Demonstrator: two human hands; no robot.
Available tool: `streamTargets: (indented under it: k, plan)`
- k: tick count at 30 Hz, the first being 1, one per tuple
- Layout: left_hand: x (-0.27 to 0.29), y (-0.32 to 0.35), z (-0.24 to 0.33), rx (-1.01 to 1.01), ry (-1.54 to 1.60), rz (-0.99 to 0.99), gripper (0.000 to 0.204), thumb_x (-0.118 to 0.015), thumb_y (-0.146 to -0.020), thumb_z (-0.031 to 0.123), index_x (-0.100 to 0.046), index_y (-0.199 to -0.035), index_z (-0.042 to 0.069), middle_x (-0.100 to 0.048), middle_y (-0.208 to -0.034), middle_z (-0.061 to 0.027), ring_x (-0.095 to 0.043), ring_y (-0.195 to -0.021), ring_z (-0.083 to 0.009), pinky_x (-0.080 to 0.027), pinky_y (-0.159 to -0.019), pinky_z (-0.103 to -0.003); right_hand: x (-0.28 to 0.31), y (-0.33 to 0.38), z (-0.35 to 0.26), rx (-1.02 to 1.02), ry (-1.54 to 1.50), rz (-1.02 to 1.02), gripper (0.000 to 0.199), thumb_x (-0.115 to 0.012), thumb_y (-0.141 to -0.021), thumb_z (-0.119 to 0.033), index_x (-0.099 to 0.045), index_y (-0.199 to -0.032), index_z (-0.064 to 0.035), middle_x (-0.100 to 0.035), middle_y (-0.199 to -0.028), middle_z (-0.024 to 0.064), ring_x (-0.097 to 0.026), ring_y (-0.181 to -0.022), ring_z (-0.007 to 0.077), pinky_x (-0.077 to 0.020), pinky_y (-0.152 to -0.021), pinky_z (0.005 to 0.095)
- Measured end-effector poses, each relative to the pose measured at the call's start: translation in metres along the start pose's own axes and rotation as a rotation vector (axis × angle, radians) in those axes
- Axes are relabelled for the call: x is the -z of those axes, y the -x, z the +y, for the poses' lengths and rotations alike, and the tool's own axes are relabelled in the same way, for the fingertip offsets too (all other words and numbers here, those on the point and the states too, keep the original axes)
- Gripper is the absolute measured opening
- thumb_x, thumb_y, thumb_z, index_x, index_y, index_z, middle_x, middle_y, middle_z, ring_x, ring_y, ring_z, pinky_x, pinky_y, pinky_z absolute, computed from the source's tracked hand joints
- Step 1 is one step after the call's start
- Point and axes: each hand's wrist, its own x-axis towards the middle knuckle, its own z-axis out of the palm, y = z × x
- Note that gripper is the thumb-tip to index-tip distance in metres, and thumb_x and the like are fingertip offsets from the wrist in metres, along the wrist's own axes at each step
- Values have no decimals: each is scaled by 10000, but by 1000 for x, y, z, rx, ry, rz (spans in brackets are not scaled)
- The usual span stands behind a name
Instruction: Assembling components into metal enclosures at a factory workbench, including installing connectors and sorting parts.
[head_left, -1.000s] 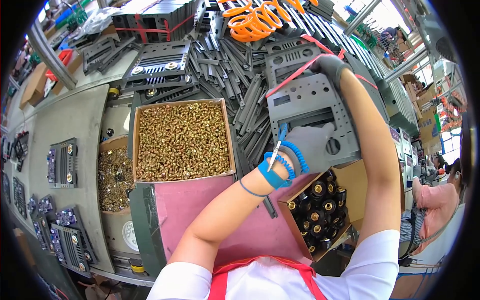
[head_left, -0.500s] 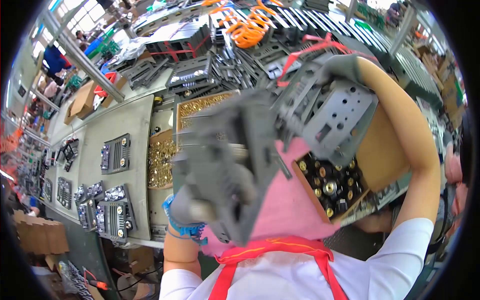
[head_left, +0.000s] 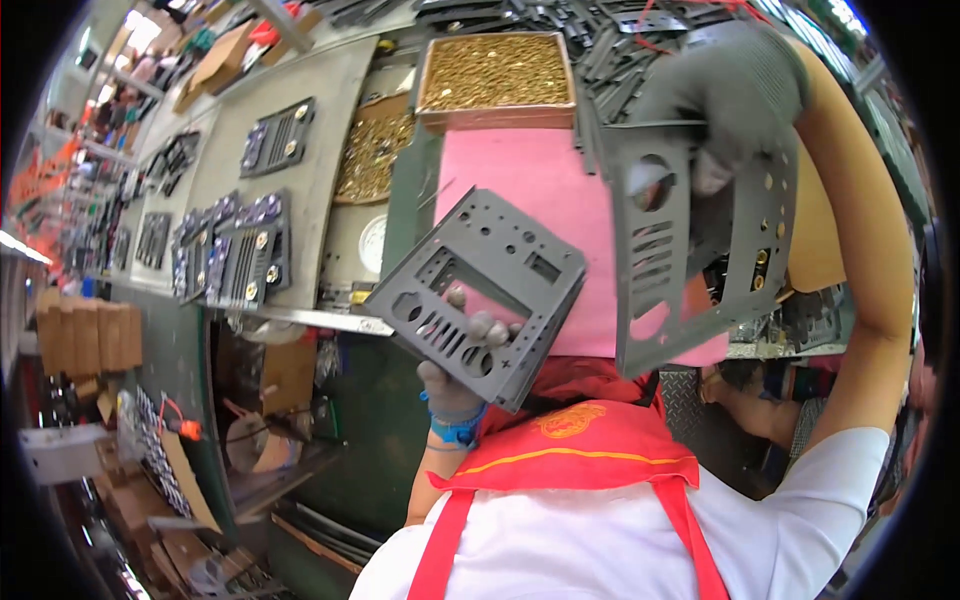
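My gloved left hand (head_left: pixel 452 394), with a blue band at the wrist, grips a slotted grey metal panel (head_left: pixel 500 228) from below. Its fingertips show through the panel's cutout; a second plate edge seems to lie beneath. To the right, my gloved right hand (head_left: pixel 735 95) is closed on another grey metal panel (head_left: pixel 655 212), held tilted, with round holes, slots and a large opening. Some right-hand fingers are hidden behind it or blurred. Both panels are above a pink sheet (head_left: pixel 520 160) on the bench.
A box of small brass parts (head_left: pixel 500 70) stands behind the pink sheet. More brass pieces (head_left: pixel 375 150) lie to its left. Panels with fittings (head_left: pixel 280 135) rest on the left bench. Loose dark metal strips (head_left: pixel 610 75) are piled at the back. A cardboard box (head_left: pixel 815 240) is partly hidden at right.
My left hand has brought its panel lower and turned its face into view. My right hand has lifted a panel off the pile at right and drawn it nearer. The view has shifted.
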Motion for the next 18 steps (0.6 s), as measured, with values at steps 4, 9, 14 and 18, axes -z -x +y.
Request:
streamTargets:
  k: [4, 9, 14, 18]
  plan:
    - [30, 25, 14, 69, -173, 141, 698, -704, -871, 392, -415, -1422, 75, -564, -1269, -94, -572, -1135, -265, -453, -1034, -441, -6, -97, -73, 112, 653, -37, 337, -771, -651, -15, -688, -976, 17, -699, -798, 68, -639, -715, 150, -537, -654, 345]
    - [32, 78, 46, 278, -634, 442, 658, -685, -891, 366, -422, -1408, 57, -570, -1284, -109, -582, -1133, -268, -484, -991, -428, -59, -195, -109, 343, 1019, 25, 261, -731, -699, -226, -753, -920, -90, -702, -791, 88, -646, -715, 248, -477, -651, 393]
    - [21, 76, 80, 473, -743, 563, 564, -662, -905, 322, -473, -1362, 49, -591, -1278, -120, -592, -1132, -263, -505, -953, -409, -114, -209, -71, 381, 1036, 453, 249, -732, -714, -244, -765, -928, -122, -712, -816, 72, -658, -774, 239, -462, -694, 382]
    - [23, 31, 83, 533, -1673, -176, 431, -663, -856, 243, -589, -1240, 60, -628, -1221, -128, -597, -1128, -289, -497, -937, -399, -124, -199, -29, 248, 923, 677, 239, -737, -725, -263, -774, -940, -165, -724, -880, 47, -657, -878, 223, -422, -784, 367]
